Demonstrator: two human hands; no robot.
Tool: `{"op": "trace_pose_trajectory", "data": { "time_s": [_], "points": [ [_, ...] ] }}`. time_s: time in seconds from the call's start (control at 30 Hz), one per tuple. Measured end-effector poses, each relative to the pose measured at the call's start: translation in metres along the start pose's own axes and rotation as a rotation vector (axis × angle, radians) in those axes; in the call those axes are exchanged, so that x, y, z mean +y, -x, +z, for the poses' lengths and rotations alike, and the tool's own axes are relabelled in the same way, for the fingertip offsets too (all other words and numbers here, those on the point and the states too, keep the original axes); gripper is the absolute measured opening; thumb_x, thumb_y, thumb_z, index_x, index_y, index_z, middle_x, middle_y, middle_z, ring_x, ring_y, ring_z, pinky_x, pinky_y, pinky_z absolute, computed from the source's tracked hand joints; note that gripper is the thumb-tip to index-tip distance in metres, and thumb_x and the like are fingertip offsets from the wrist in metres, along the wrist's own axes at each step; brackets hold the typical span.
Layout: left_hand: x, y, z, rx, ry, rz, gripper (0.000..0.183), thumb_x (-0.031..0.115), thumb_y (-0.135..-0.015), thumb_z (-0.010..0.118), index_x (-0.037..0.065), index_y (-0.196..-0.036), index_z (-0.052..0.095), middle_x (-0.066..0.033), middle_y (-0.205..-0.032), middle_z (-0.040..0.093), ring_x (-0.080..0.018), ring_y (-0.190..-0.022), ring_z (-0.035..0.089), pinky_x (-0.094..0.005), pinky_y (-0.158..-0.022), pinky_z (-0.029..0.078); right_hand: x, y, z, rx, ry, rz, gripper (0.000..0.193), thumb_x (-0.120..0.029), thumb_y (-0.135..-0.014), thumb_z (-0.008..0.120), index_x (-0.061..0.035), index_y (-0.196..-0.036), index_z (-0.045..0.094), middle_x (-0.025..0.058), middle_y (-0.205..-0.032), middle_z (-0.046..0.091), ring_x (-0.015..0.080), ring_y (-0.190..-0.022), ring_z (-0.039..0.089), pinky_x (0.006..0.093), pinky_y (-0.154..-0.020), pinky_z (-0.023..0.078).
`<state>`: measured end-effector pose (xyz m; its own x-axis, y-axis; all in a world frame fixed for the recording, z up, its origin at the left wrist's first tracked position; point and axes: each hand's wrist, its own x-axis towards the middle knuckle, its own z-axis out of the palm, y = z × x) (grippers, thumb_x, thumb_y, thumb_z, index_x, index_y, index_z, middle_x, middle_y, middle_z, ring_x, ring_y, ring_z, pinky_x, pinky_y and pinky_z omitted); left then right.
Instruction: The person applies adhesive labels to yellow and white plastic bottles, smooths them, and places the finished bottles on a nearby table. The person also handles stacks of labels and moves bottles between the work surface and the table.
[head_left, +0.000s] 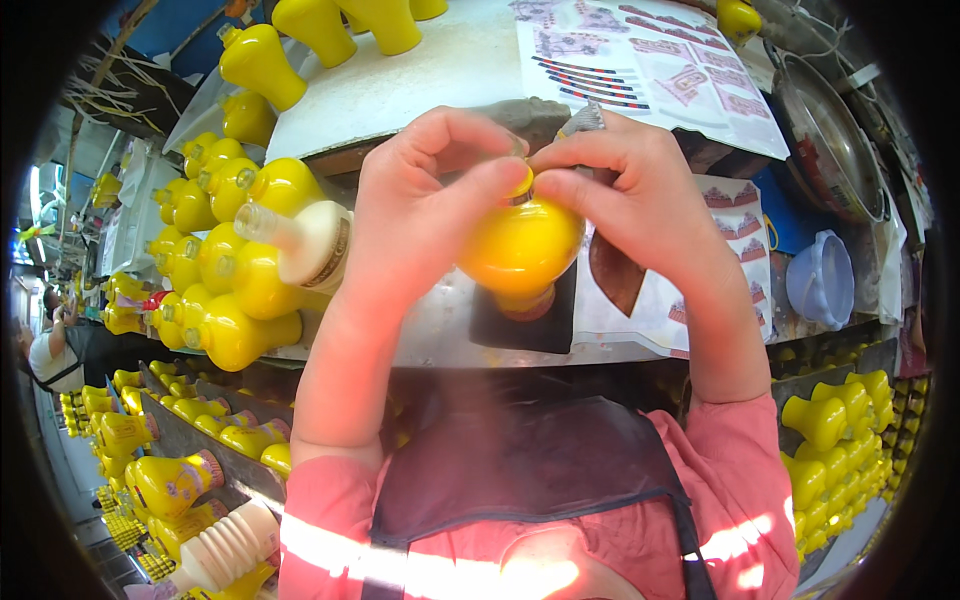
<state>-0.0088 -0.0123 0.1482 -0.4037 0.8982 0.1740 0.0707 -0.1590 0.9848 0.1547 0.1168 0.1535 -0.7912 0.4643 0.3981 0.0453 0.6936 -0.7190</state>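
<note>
A glossy yellow vase-shaped bottle stands in front of me on a dark square pad. Its rounded shoulder is toward me and a dark band circles the neck. My left hand pinches at the neck, thumb against the yellow top. From the other side my right hand closes thumb and forefinger on the same neck. Whether a thin piece is between the fingertips I cannot make out. A grey ridged piece shows at the right hand's fingers, and a brown pointed flat piece shows below that palm.
Several yellow bottles crowd the left, beside a cream bottle with a clear neck. Printed decal sheets lie on a white board at the back. At right are a lilac bucket and a round metal pan. Bottle racks flank me.
</note>
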Motion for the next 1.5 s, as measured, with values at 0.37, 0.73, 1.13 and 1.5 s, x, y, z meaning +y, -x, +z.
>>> {"op": "trace_pose_trajectory", "data": {
  "time_s": [0.37, 0.73, 1.13, 1.5],
  "points": [
    [-0.01, -0.003, -0.008, -0.085, -0.047, -0.045, 0.04, 0.003, -0.088, 0.069, 0.004, -0.128, 0.067, -0.0034, -0.123, 0.068, -0.0131, -0.118, 0.059, -0.0304, -0.106, 0.044, 0.004, 0.003, 0.007, 0.131, 0.085, -0.01, 0.018, -0.021, -0.089, 0.068, -0.0045, -0.089, 0.074, 0.0171, -0.078, 0.069, 0.0361, -0.072, 0.068, 0.0429, -0.068, 0.053],
    [-0.013, -0.004, 0.0, -0.033, 0.006, -0.078, 0.039, 0.001, -0.086, 0.07, 0.003, -0.125, 0.067, -0.0041, -0.119, 0.068, -0.0121, -0.114, 0.06, -0.0294, -0.103, 0.045, 0.007, -0.001, 0.009, 0.121, 0.105, -0.008, 0.019, -0.022, -0.087, 0.067, -0.004, -0.085, 0.073, 0.0159, -0.078, 0.069, 0.0353, -0.073, 0.068, 0.044, -0.068, 0.053],
    [-0.012, -0.004, 0.001, -0.005, -0.027, -0.075, 0.037, 0.002, -0.086, 0.07, 0.003, -0.123, 0.068, -0.0044, -0.116, 0.069, -0.0119, -0.11, 0.061, -0.0288, -0.1, 0.047, 0.006, 0.0, 0.012, 0.147, 0.16, -0.024, 0.013, -0.013, -0.087, 0.075, -0.0002, -0.089, 0.074, 0.0101, -0.076, 0.071, 0.0166, -0.06, 0.065, 0.029, -0.058, 0.05],
    [-0.014, -0.003, 0.001, -0.013, -0.033, -0.081, 0.038, 0.003, -0.089, 0.067, 0.004, -0.127, 0.065, -0.005, -0.117, 0.067, -0.0115, -0.111, 0.06, -0.028, -0.1, 0.047, 0.014, -0.006, 0.01, 0.109, -0.108, 0.069, 0.02, -0.015, -0.087, 0.076, 0.0033, -0.093, 0.07, 0.0078, -0.074, 0.069, 0.0105, -0.058, 0.063, 0.0269, -0.057, 0.049]
  ]
}}
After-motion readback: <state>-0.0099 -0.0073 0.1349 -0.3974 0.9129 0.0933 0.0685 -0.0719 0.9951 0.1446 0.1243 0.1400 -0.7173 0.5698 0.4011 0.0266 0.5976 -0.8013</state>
